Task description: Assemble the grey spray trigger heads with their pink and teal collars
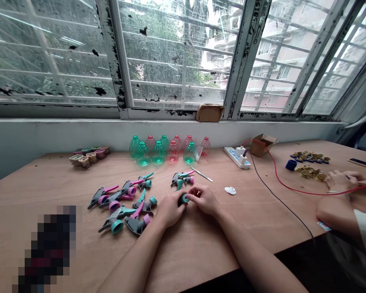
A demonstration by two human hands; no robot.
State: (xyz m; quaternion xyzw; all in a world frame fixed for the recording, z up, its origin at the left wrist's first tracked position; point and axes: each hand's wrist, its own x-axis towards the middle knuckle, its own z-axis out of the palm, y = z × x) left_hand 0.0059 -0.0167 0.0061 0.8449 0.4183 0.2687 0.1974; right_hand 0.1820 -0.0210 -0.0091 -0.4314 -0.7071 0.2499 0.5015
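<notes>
My left hand [170,208] is closed around a dark grey trigger spray head, its teal collar [185,198] facing me with a pale round part inside. My right hand [203,199] is closed too, thumb and fingertips at the collar's edge; what they pinch is hidden. Just beyond my hands lie a few more spray heads [181,178]. To the left rests a loose group of grey spray heads [113,201] with pink or teal triggers and collars. Small white discs [230,190] lie right of my right hand.
Green bottles [158,154] and red bottles [173,152] stand by the wall. A metal strip [203,174] lies before them. A power strip [237,158] trails cables rightward. At right, a co-worker's hand [338,181] is near gold-coloured parts [311,172]. Small blocks [90,156] sit back left.
</notes>
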